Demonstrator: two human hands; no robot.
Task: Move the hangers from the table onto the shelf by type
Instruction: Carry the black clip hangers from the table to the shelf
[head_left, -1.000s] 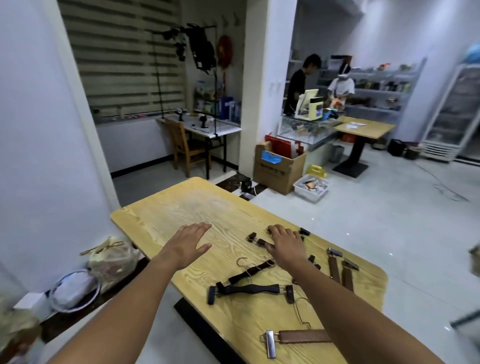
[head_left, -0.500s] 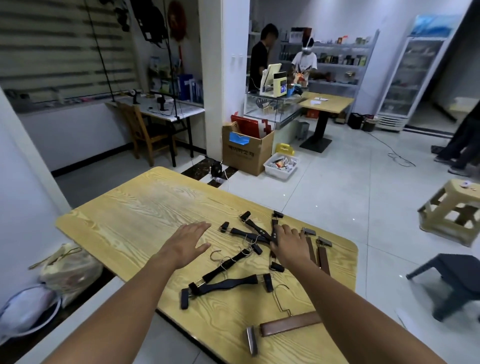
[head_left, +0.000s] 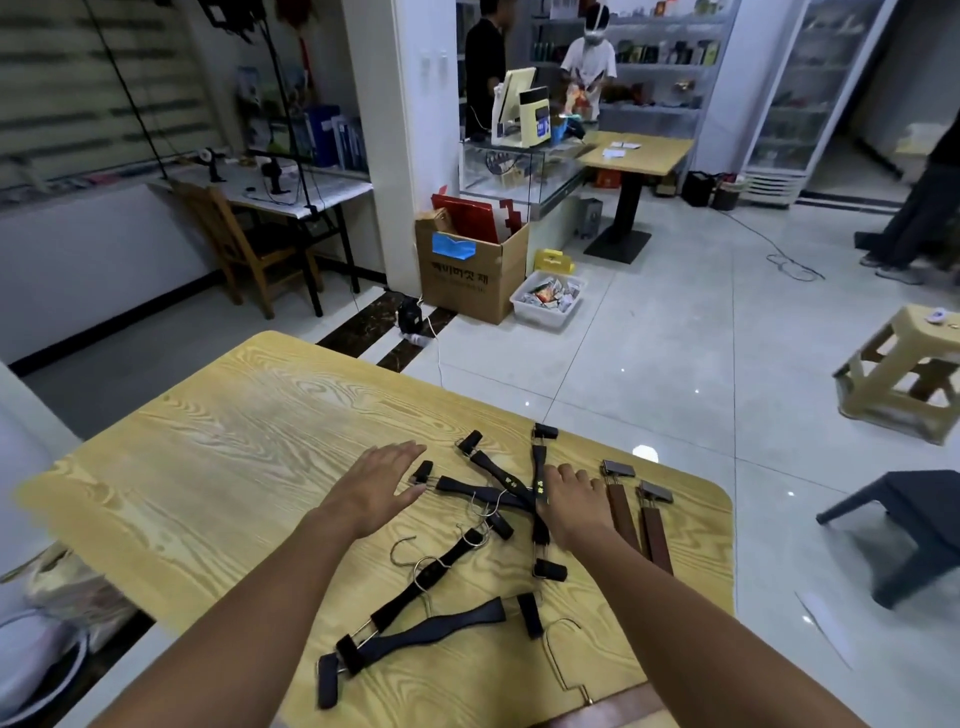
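Several black clip hangers (head_left: 488, 491) lie crossed in a heap on the yellow wooden table (head_left: 234, 457). One more black hanger (head_left: 441, 631) lies near the front edge. Two brown wooden clip hangers (head_left: 621, 512) lie side by side at the right. Another brown hanger (head_left: 613, 709) shows at the bottom edge, partly behind my right arm. My left hand (head_left: 382, 480) hovers flat with straight fingers just left of the black heap. My right hand (head_left: 569, 499) rests fingers-down on an upright-lying black hanger (head_left: 539, 480); whether it grips that hanger is unclear.
Beyond the table are a cardboard box (head_left: 470, 270), a white bin (head_left: 548, 301), a beige stool (head_left: 904, 371) and a dark stool (head_left: 914, 530). Two people stand at a far counter (head_left: 519, 166), and shelves (head_left: 670, 57) line the back wall. A bag (head_left: 62, 587) sits at floor level left.
The view has swung right and down, bringing the stools into sight. My right hand slid onto the upright-lying black hanger. My left hand stays flat beside the heap.
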